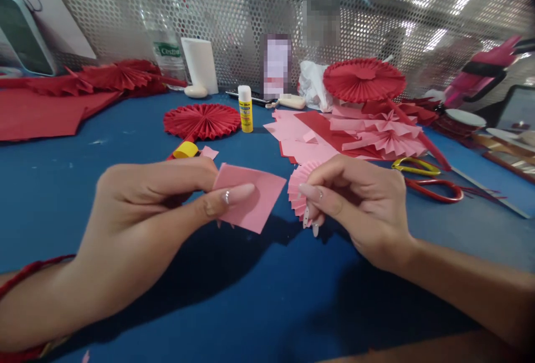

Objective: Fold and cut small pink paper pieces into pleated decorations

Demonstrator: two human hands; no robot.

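Between thumb and fingers, my left hand pinches a small pink paper piece, tilted above the table. To its right, my right hand grips a pleated pink paper fan by its inner part, which my fingers partly hide. The two pink pieces are close together but apart. Behind my left hand, a yellow ring-shaped piece and a pink scrap lie on the table. A yellow glue stick with a white cap stands upright farther back.
A red pleated paper disc lies beside the glue stick. Pink paper sheets are at centre right, near scissors with red and yellow handles. Red paper lies at left. A perforated metal panel closes the back of the blue table.
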